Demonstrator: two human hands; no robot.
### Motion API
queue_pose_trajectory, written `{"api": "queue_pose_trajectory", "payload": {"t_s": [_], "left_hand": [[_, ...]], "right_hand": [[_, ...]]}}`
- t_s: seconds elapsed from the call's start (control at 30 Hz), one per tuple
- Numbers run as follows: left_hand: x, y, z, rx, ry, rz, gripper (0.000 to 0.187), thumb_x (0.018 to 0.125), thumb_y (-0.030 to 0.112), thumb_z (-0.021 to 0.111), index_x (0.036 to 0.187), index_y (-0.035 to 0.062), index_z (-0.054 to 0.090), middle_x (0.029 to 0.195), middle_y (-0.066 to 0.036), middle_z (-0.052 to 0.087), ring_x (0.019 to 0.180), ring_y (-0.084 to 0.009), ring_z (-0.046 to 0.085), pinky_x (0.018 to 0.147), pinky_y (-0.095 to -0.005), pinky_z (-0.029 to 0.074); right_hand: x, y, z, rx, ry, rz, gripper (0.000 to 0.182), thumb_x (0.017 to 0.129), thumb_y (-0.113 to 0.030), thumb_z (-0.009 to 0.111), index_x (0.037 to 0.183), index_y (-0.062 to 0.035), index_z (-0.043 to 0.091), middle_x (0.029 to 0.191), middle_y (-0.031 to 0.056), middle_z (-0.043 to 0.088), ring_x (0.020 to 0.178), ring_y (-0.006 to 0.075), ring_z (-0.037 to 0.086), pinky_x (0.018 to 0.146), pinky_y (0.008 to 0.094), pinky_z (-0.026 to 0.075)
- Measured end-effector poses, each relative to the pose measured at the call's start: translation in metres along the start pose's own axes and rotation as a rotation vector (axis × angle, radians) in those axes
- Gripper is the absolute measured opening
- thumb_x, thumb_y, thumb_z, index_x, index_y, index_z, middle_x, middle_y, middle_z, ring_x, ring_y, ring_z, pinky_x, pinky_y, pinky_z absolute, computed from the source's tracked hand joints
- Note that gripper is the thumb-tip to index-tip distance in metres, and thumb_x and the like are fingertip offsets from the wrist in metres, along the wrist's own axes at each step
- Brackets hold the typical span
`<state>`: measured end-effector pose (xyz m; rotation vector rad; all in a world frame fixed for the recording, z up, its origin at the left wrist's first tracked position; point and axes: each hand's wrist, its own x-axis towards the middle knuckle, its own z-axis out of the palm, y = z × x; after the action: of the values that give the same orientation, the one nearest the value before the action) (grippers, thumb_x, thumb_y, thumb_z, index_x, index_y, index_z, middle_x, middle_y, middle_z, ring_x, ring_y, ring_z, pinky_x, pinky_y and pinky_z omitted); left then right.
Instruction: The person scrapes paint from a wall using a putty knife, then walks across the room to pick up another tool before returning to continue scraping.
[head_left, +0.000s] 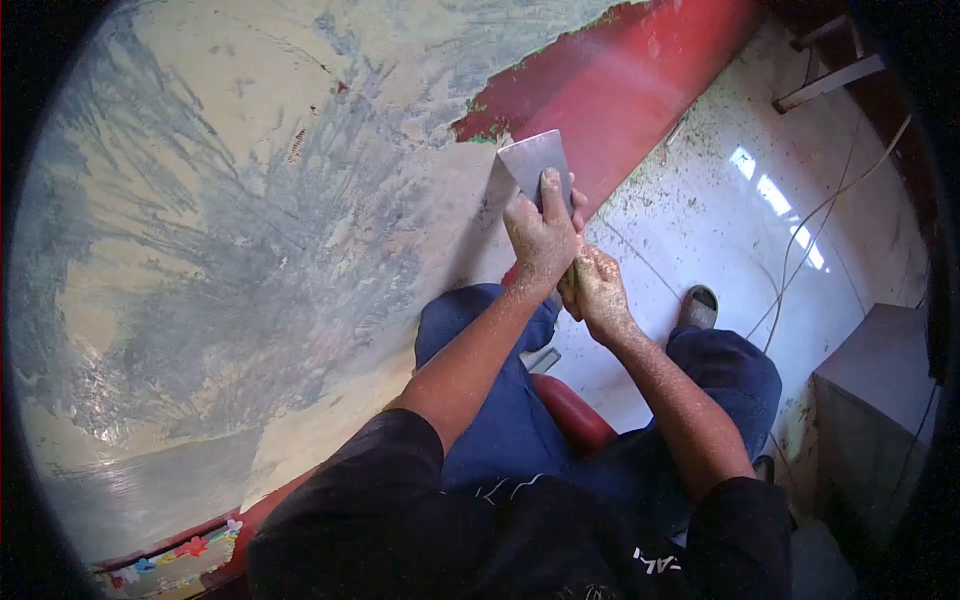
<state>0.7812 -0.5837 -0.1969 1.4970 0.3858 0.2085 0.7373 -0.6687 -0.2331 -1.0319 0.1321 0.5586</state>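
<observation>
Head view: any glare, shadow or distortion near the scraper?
Head view: black fisheye vignette at the edges; bright reflections on the tiled floor, softer sheen on the red surface; a shadow on the patchy panel left of the scraper; blade outline readable, handle mostly hidden by the hands; black shirt loses fold detail.

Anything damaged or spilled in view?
Yes. The pale, grey-streaked coating on the broad flat surface ends raggedly against a glossy red area, green specks along the edge. Greenish flakes litter the shiny white tiled floor.
</observation>
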Motion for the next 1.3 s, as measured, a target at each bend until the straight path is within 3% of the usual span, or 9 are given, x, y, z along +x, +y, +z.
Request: {"api": "queue_pose_trajectory", "payload": {"t_s": [0.33,0.53,0.6,0.67,0.7,0.8,1.0,1.07,1.3], "left_hand": [[0.015,0.000,-0.006,0.250,-0.016,0.139,0.036,0.097,0.028,0.044,0.090,-0.0037,0.059,0.063,-0.005,0.058,0.045,-0.0080,0.050,0.038,-0.0229,0.040],[0.011,0.005,-0.004,0.104,-0.030,0.054,0.038,0.097,0.030,0.044,0.087,-0.0031,0.060,0.062,-0.004,0.058,0.046,-0.0083,0.051,0.040,-0.0221,0.040],[0.015,0.010,0.001,0.108,-0.038,0.092,0.039,0.097,0.030,0.043,0.087,-0.0036,0.060,0.062,-0.004,0.058,0.046,-0.0083,0.051,0.040,-0.0225,0.040],[0.013,0.012,-0.003,0.132,-0.045,0.108,0.039,0.097,0.030,0.043,0.087,-0.0041,0.060,0.063,-0.004,0.058,0.046,-0.0084,0.051,0.040,-0.0229,0.040],[0.012,0.009,-0.005,0.136,-0.048,0.025,0.039,0.097,0.029,0.042,0.086,-0.0043,0.060,0.062,-0.005,0.058,0.046,-0.0085,0.051,0.040,-0.0234,0.040],[0.015,-0.002,-0.009,0.216,-0.037,0.124,0.039,0.097,0.030,0.044,0.086,-0.0035,0.060,0.063,-0.005,0.059,0.047,-0.0086,0.052,0.040,-0.0231,0.040],[0.017,0.012,-0.005,0.101,-0.049,0.044,0.037,0.096,0.030,0.046,0.085,-0.0030,0.061,0.062,-0.005,0.059,0.045,-0.0086,0.050,0.038,-0.0227,0.039],[0.014,0.019,-0.004,0.158,-0.029,0.074,0.037,0.095,0.030,0.048,0.085,-0.0032,0.061,0.062,-0.005,0.059,0.045,-0.0087,0.050,0.038,-0.0226,0.039],[0.013,0.030,-0.001,0.123,-0.027,0.045,0.036,0.095,0.028,0.048,0.085,-0.0038,0.060,0.062,-0.006,0.059,0.045,-0.0083,0.050,0.038,-0.0224,0.039]], "right_hand": [[0.013,0.012,0.011,-0.039,0.069,-0.024,0.037,0.099,-0.035,0.037,0.083,-0.0060,0.053,0.056,-0.0006,0.047,0.043,0.0066,0.040,0.038,0.0232,0.032],[0.011,0.015,0.010,-0.080,0.072,-0.110,0.043,0.097,-0.044,0.039,0.075,-0.0081,0.048,0.048,-0.0005,0.042,0.034,0.0085,0.036,0.032,0.0237,0.026],[0.009,0.014,0.009,-0.005,0.076,-0.014,0.035,0.099,-0.032,0.038,0.088,-0.0041,0.055,0.058,-0.0012,0.047,0.047,0.0060,0.041,0.041,0.0231,0.033],[0.009,0.007,0.008,-0.067,0.052,-0.011,0.035,0.099,-0.032,0.038,0.090,-0.0038,0.056,0.058,-0.0012,0.047,0.047,0.0060,0.041,0.041,0.0230,0.033],[0.006,0.014,0.009,-0.043,0.049,-0.003,0.035,0.099,-0.033,0.038,0.090,-0.0037,0.056,0.058,-0.0011,0.047,0.047,0.0060,0.041,0.041,0.0230,0.033],[0.007,0.006,0.010,-0.010,0.045,-0.021,0.036,0.099,-0.034,0.038,0.090,-0.0035,0.056,0.058,-0.0009,0.047,0.047,0.0061,0.041,0.041,0.0230,0.033],[0.004,0.000,0.017,-0.076,0.059,-0.120,0.034,0.099,-0.029,0.039,0.086,-0.0030,0.057,0.059,0.0004,0.050,0.048,0.0070,0.043,0.042,0.0244,0.034],[0.006,-0.006,0.023,-0.070,0.112,-0.009,0.036,0.099,-0.030,0.038,0.086,-0.0028,0.057,0.058,0.0013,0.051,0.046,0.0070,0.043,0.041,0.0246,0.034],[0.003,-0.013,0.025,-0.007,0.082,-0.012,0.038,0.099,-0.034,0.038,0.084,-0.0034,0.055,0.054,0.0001,0.047,0.042,0.0071,0.040,0.038,0.0244,0.032]]}}
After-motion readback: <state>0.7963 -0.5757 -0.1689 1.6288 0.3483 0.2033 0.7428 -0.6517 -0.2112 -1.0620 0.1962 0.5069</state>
